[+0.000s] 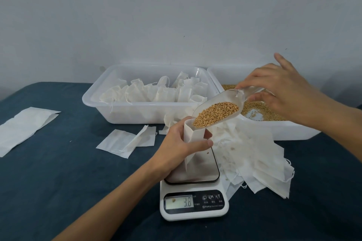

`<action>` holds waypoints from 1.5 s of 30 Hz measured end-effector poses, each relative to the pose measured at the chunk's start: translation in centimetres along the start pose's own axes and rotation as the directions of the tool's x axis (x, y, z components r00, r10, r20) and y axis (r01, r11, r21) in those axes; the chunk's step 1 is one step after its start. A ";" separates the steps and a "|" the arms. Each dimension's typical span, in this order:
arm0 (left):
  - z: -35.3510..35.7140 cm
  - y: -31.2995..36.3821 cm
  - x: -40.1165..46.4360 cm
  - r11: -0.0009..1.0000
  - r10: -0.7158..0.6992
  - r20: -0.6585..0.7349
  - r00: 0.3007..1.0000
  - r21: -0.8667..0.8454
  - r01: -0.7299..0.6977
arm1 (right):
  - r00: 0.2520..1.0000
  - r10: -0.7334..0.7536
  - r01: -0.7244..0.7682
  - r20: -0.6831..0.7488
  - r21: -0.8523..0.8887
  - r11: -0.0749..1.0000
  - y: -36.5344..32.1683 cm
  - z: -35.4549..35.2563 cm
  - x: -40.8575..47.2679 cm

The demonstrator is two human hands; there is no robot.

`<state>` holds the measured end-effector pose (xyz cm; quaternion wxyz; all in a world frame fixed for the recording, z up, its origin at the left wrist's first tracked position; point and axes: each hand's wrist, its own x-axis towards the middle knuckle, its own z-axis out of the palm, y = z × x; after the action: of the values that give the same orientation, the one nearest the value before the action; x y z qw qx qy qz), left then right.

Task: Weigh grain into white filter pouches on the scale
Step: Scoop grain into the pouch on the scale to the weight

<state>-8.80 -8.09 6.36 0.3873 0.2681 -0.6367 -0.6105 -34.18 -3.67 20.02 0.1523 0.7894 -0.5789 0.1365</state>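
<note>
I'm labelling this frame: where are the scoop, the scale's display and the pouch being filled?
scoop (225, 106): head view, on its clear bowl above the grain.
scale's display (179, 202): head view, on the lit screen.
pouch (193, 135): head view, on its upper front.

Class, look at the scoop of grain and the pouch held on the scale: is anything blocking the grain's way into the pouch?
Nothing visible. The scoop lip sits at the open mouth of the pouch, with grain right at the opening.

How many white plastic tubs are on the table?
2. One tub sits behind the scale, holding filled pouches. The other tub is to its right, holding loose grain. None seems hidden.
</note>
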 end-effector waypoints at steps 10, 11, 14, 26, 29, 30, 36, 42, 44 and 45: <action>0.1 0.0 -0.1 1.000 0.001 0.000 1.000 -0.011 -0.001 | 1.000 -0.008 0.008 0.009 -0.021 1.000 -0.2 -0.2 0.0; 0.1 0.1 0.0 1.000 0.002 0.002 1.000 -0.011 -0.002 | 1.000 -0.005 0.006 0.010 -0.019 1.000 -0.2 -0.2 0.0; 0.0 0.1 0.0 1.000 0.001 0.000 1.000 -0.003 -0.001 | 1.000 0.000 0.001 0.016 -0.022 1.000 -0.3 -0.3 -0.1; 0.1 0.4 -0.1 0.999 0.005 -0.002 1.000 -0.037 -0.005 | 1.000 -0.013 0.013 0.020 -0.037 0.999 -0.3 -0.1 0.1; 0.2 0.4 -0.1 0.999 0.003 -0.003 1.000 -0.041 -0.003 | 1.000 -0.016 0.017 0.015 -0.036 0.999 -0.3 0.0 0.1; 0.1 0.5 -0.1 0.999 0.002 -0.001 1.000 -0.044 -0.002 | 1.000 -0.018 0.019 0.013 -0.037 0.999 -0.3 0.0 0.1; 0.1 0.5 -0.2 0.998 -0.005 0.000 1.000 -0.062 0.005 | 1.000 -0.018 0.019 0.015 -0.045 0.999 -0.4 0.0 0.1; 0.1 0.5 -0.3 0.998 -0.011 -0.004 1.000 -0.054 0.011 | 1.000 -0.012 0.013 0.023 -0.043 0.999 -0.4 0.0 0.0; 0.1 0.6 -0.3 0.998 -0.015 -0.004 1.000 -0.054 0.015 | 1.000 -0.011 0.012 0.025 -0.042 0.999 -0.4 -0.1 0.0; 0.1 0.6 -0.3 0.998 -0.017 -0.005 1.000 -0.055 0.017 | 1.000 -0.011 0.012 0.025 -0.043 0.999 -0.5 -0.1 0.0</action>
<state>-8.66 -7.71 6.87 0.3908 0.2644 -0.6165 -0.6303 -33.74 -3.51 20.04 0.1631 0.7908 -0.5789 0.1131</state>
